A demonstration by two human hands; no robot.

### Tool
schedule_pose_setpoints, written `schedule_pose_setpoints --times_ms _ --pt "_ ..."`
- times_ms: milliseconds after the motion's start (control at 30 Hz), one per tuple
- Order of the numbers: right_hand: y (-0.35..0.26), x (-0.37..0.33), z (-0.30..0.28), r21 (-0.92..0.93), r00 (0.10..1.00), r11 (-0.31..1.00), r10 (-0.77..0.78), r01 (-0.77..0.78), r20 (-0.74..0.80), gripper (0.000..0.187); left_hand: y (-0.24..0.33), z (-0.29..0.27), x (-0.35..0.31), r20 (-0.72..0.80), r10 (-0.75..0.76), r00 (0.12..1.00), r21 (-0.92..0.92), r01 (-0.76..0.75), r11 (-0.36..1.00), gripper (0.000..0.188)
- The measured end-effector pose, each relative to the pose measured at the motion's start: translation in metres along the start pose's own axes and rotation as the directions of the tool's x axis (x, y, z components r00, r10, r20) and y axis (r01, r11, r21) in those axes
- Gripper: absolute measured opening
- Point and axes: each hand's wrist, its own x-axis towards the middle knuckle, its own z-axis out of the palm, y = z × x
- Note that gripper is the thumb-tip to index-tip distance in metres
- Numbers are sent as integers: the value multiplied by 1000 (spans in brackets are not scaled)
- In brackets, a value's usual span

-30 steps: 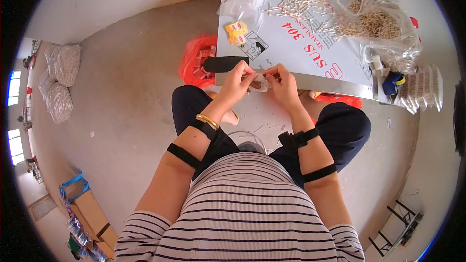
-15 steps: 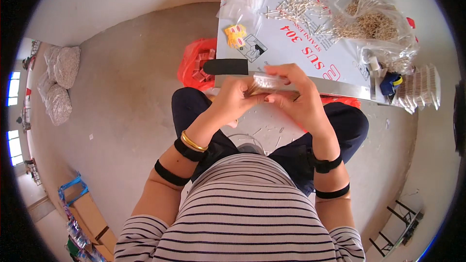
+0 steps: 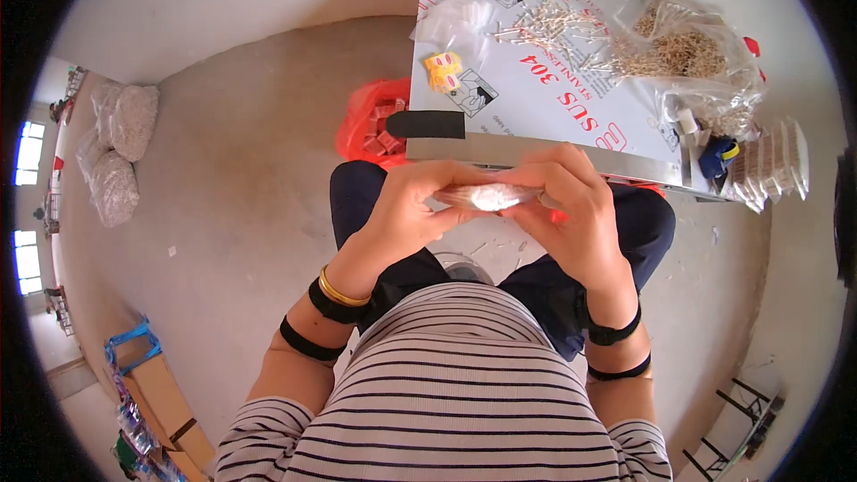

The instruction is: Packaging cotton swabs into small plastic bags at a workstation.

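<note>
Between my hands, in front of the table's near edge, is a clear plastic packet of cotton swabs point(image 3: 486, 197), its white tips bunched toward me. My left hand point(image 3: 406, 205) closes on its left end, thumb below and fingers above. On the other end, my right hand point(image 3: 571, 201) grips with thumb and curled fingers. Loose cotton swabs point(image 3: 549, 25) lie scattered on the film-covered table point(image 3: 509, 116), beside a large open bag of swabs point(image 3: 687, 54). Flat clear bags point(image 3: 455, 22) and yellow printed cards point(image 3: 443, 71) are at the table's left side.
A black strip point(image 3: 433, 125) juts past the table's left corner, above a red bag point(image 3: 379, 129) of small red packs. Filled packets point(image 3: 777, 165) and a blue tape dispenser point(image 3: 717, 156) stand at the right corner. Stuffed sacks point(image 3: 116, 187) and cardboard boxes point(image 3: 161, 393) are at left.
Both hands have come down toward me with the packet, away from the table edge. My right fingers, raised over the packet before, now close around its right end. The view has shifted slightly.
</note>
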Motion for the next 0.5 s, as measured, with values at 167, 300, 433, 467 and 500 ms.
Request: schedule_pose_setpoints --times_ms 167,300,433,467,500 --pt "-26 -12 -14 -71 983 985 -164 158 -86 41 19 -15 -4 -3 257 966 126 -255 959 49" --pt "-28 -19 -9 -90 940 962 -273 260 -204 40 39 -15 -6 -83 500 862 307 -456 836 50" --pt "-15 -29 5 431 957 892 -7 137 -290 51 50 -12 -7 -155 716 681 526 -556 643 40" --pt "-18 -31 5 665 969 745 127 46 -210 51 52 -14 -9 -130 743 656 607 -540 583 39" --pt "-20 -30 1 667 970 743 125 48 -210 51 53 -15 -10 -101 768 633 680 -519 517 37"
